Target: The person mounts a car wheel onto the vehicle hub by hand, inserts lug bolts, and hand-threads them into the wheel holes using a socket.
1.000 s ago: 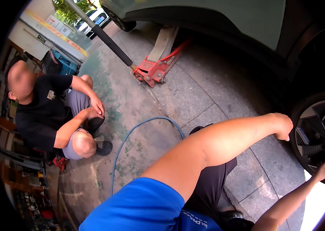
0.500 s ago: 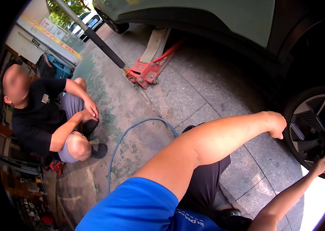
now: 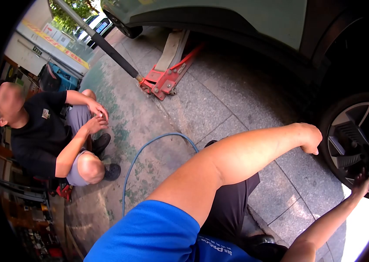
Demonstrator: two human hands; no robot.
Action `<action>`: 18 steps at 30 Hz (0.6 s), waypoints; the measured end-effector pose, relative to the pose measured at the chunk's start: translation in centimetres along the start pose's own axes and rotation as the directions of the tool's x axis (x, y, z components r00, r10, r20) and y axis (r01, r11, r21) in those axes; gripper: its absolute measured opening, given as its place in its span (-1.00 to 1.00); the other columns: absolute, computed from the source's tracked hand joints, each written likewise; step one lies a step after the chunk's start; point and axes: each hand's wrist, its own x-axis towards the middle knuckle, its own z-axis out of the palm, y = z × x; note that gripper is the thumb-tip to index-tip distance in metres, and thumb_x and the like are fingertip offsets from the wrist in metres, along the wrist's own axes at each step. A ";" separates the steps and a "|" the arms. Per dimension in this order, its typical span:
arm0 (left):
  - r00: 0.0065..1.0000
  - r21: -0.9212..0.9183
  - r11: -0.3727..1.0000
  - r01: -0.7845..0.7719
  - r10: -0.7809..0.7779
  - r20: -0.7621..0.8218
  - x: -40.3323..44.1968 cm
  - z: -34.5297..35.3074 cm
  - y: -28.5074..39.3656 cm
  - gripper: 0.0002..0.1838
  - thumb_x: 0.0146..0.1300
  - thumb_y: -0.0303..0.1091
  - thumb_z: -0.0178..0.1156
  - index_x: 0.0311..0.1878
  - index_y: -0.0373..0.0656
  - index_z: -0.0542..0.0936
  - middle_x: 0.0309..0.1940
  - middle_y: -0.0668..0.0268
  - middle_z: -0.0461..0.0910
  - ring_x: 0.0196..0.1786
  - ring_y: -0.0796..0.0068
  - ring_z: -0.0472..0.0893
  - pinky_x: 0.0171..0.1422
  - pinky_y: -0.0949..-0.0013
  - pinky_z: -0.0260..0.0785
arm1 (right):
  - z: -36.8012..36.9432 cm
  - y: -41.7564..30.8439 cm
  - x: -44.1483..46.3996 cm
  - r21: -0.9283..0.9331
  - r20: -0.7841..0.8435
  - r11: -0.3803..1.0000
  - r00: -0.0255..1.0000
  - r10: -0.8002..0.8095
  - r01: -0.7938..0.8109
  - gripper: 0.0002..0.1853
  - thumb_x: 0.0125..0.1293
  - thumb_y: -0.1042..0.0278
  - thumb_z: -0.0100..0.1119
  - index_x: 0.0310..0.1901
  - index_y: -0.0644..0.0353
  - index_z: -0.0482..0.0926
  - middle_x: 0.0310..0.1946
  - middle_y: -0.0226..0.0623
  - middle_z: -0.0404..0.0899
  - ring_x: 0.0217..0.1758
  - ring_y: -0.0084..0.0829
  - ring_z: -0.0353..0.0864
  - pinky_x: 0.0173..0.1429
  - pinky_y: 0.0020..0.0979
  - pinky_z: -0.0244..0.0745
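At the right stands a car wheel (image 3: 339, 150) with a black tyre and dark, grey-edged alloy spokes. My left hand (image 3: 310, 137) is beside the tyre's near edge, its wrist bent and its fingers curled downward. What those fingers hold, if anything, is hidden, and I cannot tell whether they touch the tyre. Lower down, my right hand (image 3: 362, 185) reaches up to the wheel's lower spokes. Its thumb stands apart from the fingers, which look stretched out against the dark rim.
A red floor jack (image 3: 165, 83) with a long handle (image 3: 112, 54) stands under the raised green car (image 3: 263, 22). A blue hose (image 3: 138, 153) curves across the floor. At the left another person (image 3: 40, 135) squats before cluttered shelves (image 3: 36, 227).
The view has shifted slightly. My right hand's fingers show more stretched out on the spokes. My left hand stays by the tyre. The other person's hands have moved a little.
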 end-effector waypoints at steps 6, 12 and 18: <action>1.000 -0.014 1.000 0.000 0.000 -0.013 0.1 0.1 0.3 -0.57 0.23 -0.06 0.21 -0.07 -0.28 0.63 -0.05 0.07 0.62 0.09 0.10 0.57 0.15 0.14 0.43 | 4.6 -2.3 -5.3 -0.996 0.062 0.027 0.896 -0.439 0.083 -0.28 0.32 -0.20 0.06 0.21 0.38 0.40 -0.03 -0.19 0.62 -0.11 -0.23 0.62 -0.07 -0.36 0.47; 1.000 -0.009 1.000 0.009 -0.009 -0.007 0.1 -0.4 0.0 -0.57 0.23 -0.07 0.21 -0.09 -0.30 0.64 -0.08 0.06 0.63 0.08 0.10 0.57 0.14 0.13 0.44 | 4.6 -1.7 -4.5 -0.676 -0.178 0.731 0.943 -0.281 0.090 -0.32 0.29 -0.18 0.09 0.20 0.29 0.44 -0.08 -0.10 0.64 -0.12 -0.24 0.60 -0.07 -0.32 0.45; 1.000 -0.015 1.000 -0.007 0.007 -0.010 0.2 0.1 0.1 -0.57 0.22 -0.07 0.22 -0.09 -0.29 0.64 -0.08 0.06 0.63 0.07 0.09 0.58 0.14 0.14 0.44 | 5.3 -1.6 -5.2 -0.509 -0.201 0.861 0.970 -0.135 0.014 -0.37 0.32 -0.18 0.07 0.14 0.27 0.52 -0.11 -0.30 0.64 -0.13 -0.40 0.61 -0.21 -0.51 0.47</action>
